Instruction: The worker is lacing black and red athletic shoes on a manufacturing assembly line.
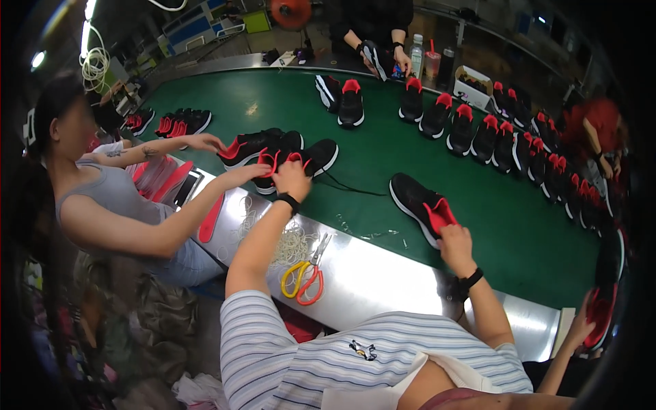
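Observation:
With my right hand (456, 244) I pinch the red-lined heel collar of a black sneaker (410, 195); its toe points away to the left, and its white sole rests on the green belt. My left hand (292, 180) closes on the red heel collar of another black sneaker (320, 157), its toe pointing right. A loose black lace (352, 189) trails beside that shoe. Immediately left, a co-worker's hand (250, 174) touches a neighbouring sneaker, while their other hand (205, 142) reaches a black sneaker (242, 149) with red lining.
Scissors (304, 277) with yellow and red handles lie on the metal edge (365, 263), beside tangled pale loops (290, 247). Red insoles (174, 181) are at the left. Sneakers line the belt's (372, 154) far right. Across it, a person holds a shoe (374, 60) near a box (471, 89).

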The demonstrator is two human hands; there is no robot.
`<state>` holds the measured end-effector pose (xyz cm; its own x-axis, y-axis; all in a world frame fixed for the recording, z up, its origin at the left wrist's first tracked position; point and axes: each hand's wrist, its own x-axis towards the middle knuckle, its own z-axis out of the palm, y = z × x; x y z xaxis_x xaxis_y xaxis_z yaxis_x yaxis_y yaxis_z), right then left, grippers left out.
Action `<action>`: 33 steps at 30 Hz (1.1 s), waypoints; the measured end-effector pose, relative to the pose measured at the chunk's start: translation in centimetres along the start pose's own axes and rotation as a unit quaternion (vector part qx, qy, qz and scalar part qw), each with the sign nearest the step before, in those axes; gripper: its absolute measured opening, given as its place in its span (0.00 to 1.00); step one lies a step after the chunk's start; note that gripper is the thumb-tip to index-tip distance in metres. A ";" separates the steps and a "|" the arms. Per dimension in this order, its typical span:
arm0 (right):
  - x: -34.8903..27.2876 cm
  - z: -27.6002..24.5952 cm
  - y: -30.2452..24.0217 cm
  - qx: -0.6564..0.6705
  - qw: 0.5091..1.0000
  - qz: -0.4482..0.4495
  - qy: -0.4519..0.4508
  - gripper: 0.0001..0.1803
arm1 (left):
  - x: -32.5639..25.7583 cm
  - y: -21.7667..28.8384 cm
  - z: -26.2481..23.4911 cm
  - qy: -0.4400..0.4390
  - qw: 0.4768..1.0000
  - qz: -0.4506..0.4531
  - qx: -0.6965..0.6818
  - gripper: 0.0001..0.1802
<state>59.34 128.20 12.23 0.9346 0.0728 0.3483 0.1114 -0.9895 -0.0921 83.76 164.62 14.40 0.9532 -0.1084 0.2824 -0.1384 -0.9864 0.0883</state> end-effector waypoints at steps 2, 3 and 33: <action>0.1 -0.4 1.4 0.016 0.999 0.051 0.001 0.15 | 0.7 -4.4 2.7 -0.149 0.980 0.024 0.129 0.20; 0.6 -0.5 2.0 0.020 0.997 0.057 0.046 0.16 | 0.9 -4.3 3.1 -0.144 0.980 0.026 0.134 0.17; 19.9 -5.2 -6.2 0.655 0.726 0.190 0.091 0.07 | -9.6 12.8 -0.4 -0.206 0.857 0.239 -0.407 0.16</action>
<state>75.48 135.09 24.62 0.9351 -0.3102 0.1712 0.1937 0.0428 -0.9801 72.76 153.11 13.24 0.7260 -0.6761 0.1258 -0.5214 -0.4220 0.7417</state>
